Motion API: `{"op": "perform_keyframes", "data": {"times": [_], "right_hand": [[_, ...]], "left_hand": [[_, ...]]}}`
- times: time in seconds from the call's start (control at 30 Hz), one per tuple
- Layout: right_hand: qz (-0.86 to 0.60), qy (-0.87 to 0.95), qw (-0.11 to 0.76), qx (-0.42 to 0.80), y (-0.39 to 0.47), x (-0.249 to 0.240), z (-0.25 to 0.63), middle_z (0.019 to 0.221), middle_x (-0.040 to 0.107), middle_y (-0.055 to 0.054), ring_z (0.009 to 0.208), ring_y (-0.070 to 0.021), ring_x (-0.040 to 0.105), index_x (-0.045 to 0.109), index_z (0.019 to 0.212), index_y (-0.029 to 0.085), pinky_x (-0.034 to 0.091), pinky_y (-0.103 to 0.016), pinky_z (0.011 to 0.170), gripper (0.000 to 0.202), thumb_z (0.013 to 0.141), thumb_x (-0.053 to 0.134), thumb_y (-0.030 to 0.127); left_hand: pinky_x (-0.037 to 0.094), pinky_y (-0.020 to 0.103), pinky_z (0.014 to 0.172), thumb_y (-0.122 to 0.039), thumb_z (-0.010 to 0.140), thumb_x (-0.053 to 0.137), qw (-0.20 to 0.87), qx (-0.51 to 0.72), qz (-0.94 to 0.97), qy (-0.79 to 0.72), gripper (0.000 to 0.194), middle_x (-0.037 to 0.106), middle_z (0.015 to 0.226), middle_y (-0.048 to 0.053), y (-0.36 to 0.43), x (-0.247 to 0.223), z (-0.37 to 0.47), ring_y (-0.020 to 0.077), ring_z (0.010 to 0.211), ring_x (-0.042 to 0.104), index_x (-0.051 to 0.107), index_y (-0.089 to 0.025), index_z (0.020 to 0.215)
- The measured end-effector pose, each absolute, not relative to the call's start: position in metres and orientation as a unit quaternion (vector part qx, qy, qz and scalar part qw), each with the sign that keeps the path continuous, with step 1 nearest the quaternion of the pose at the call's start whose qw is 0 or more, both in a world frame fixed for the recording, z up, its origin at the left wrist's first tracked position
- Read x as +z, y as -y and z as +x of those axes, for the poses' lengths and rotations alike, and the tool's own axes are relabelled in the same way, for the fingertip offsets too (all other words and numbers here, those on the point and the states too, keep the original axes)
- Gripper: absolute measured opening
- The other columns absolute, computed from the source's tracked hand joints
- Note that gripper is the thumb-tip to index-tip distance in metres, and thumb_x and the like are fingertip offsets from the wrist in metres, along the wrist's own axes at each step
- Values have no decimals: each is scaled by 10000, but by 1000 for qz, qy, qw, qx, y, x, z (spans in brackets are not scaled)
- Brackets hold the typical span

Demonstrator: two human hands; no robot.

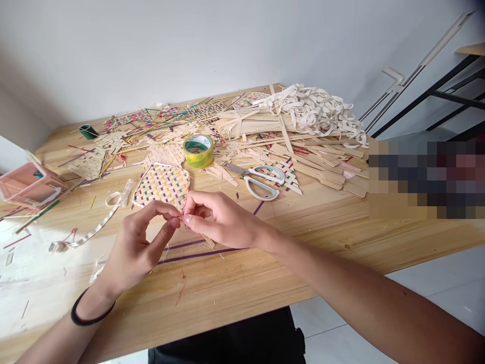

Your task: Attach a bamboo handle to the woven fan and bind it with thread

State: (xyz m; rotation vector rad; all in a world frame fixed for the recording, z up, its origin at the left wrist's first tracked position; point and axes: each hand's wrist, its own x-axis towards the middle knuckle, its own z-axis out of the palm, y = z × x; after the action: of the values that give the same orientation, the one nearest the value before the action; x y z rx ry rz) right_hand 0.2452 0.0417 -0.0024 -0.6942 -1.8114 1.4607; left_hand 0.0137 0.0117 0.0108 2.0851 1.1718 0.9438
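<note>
A small woven mat (162, 183) of pale strips with coloured checks lies in front of me, edged in white tape with red thread along its right side. My left hand (142, 242) has thumb and forefinger pinched together on the red thread at the mat's near right corner. My right hand (215, 215) is closed on that same corner of the mat, its fingertips touching those of my left. The fingers hide the corner itself. Behind the right hand lie white-handled scissors (261, 182), blades pointing left.
A yellow-green tape roll (198, 150) stands behind the mat. Loose strips and flat wooden sticks (322, 169) cover the back, beside a heap of white tape (314, 114). A pink basket (32, 184), a green thread spool (88, 132) and a curled white ribbon (94, 230) are left.
</note>
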Motion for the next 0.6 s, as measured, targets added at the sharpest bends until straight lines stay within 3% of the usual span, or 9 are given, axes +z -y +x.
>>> {"op": "perform_keyframes", "data": {"times": [0.6], "right_hand": [[-265,709,342,557,-42,-2,246,814,598,18,733,-145,539,605,937,199,408,-300,678,186,1009,670,357]], "left_hand": [[542,294,842,-252,1080,697,289,353,779,-430,57,783,987,-5,-12,10,12,177,913,728,754,-259,1085]]}}
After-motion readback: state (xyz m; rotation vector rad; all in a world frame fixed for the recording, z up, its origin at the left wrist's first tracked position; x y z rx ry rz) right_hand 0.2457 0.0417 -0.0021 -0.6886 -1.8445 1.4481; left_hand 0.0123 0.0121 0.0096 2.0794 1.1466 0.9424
